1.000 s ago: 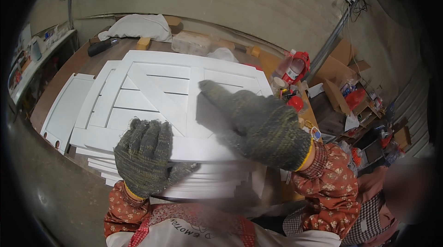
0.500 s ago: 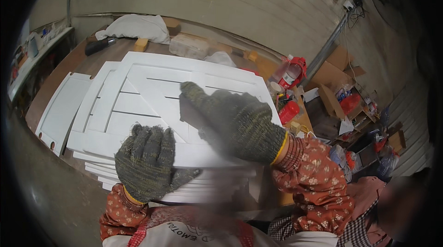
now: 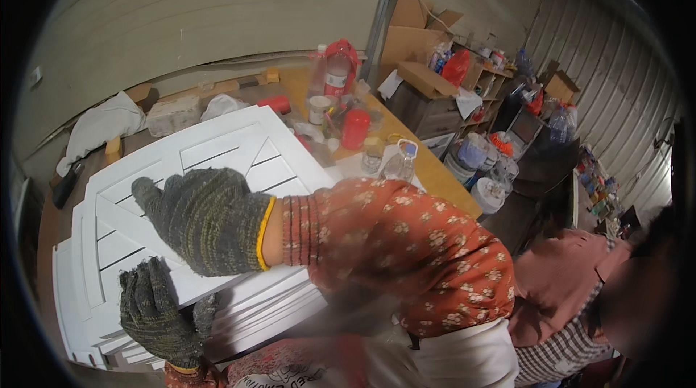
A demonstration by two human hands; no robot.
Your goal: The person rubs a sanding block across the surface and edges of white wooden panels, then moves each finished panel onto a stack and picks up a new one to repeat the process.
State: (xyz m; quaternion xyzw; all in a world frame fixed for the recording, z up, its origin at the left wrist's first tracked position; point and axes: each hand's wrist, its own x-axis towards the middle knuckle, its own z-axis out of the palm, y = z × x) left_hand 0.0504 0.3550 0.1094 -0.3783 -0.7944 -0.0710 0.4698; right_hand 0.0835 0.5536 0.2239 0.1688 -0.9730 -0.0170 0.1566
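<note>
White panel on top of its stack, both gloved hands on it.
Observed: the white panel point(image 3: 130, 221) lies flat, face up, uppermost on a stack of white panels point(image 3: 268, 304) on the brown table point(image 3: 54, 225); its long axis runs from near left to far right, its raised diagonal strips slanting across the grooved face. The right hand point(image 3: 206, 225) rests palm down over the face, thumb side pointing left; whatever lies under the palm is hidden, so I cannot tell whether it grips anything. The left hand point(image 3: 159, 315) has its fingers over the near edge, thumb set apart; a grip cannot be confirmed. The right floral sleeve point(image 3: 413, 243) hides part of the stack; the left cuff is cut off below.
</note>
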